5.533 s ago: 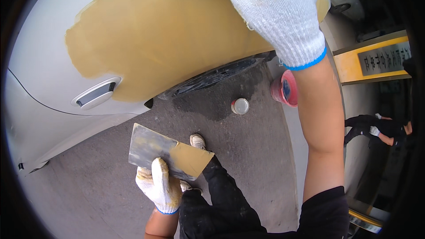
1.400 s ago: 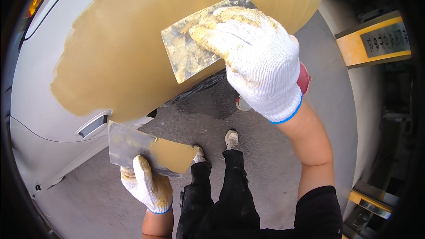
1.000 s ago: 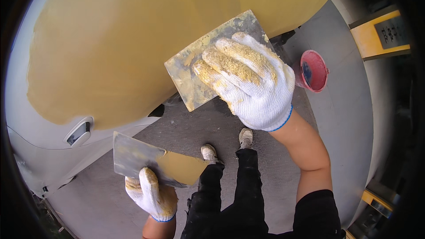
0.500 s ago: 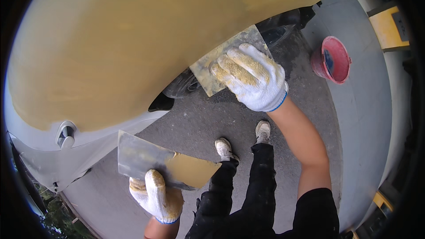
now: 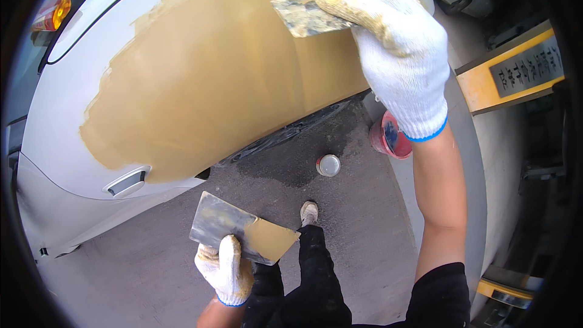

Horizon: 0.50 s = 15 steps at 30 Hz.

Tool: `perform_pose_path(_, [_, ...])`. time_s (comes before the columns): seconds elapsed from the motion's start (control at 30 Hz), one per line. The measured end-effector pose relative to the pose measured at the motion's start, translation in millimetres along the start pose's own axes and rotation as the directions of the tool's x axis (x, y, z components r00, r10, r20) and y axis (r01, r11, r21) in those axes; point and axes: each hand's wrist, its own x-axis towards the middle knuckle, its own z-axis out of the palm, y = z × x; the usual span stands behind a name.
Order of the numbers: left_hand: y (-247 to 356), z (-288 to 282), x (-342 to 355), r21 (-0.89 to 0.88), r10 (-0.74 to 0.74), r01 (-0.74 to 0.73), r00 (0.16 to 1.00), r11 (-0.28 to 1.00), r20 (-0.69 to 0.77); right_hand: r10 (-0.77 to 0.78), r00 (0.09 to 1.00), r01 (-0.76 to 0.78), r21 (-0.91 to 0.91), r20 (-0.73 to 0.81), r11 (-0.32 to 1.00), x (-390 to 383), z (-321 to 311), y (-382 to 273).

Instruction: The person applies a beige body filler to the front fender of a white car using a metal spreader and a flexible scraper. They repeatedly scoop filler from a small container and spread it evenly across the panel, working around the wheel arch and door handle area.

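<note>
Head view: right hand grips a smeared spreader over the tan-coated car panel — contact hard to tell — left hand clasps a paste-loaded plate, its corner showing just below the panel's lower edge, floor giving room across to the can.

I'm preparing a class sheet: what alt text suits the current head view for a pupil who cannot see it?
A gloved right hand holds a smeared flat blade before a broad tan patch on a pale car. The gloved left hand holds a flat plate carrying tan paste at one end. A round can and red bucket stand on the ground.
</note>
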Motion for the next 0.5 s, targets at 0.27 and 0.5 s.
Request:
perform_pose_path(0.27, [4.3, 3.4, -3.4, -0.013, 0.026, -0.026, 0.999, 1.0, -0.027, 0.127, 0.986, -0.104, -0.199, 0.106, 0.974, 40.5, 39.3, 5.2])
perform_pose_path(0.5, [2.7, -0.6, -1.0, -0.022, 0.022, -0.023, 1.0, 0.999, -0.011, -0.067, 0.995, 0.079, -0.198, 0.069, 0.977, 36.6, 33.3, 1.1])
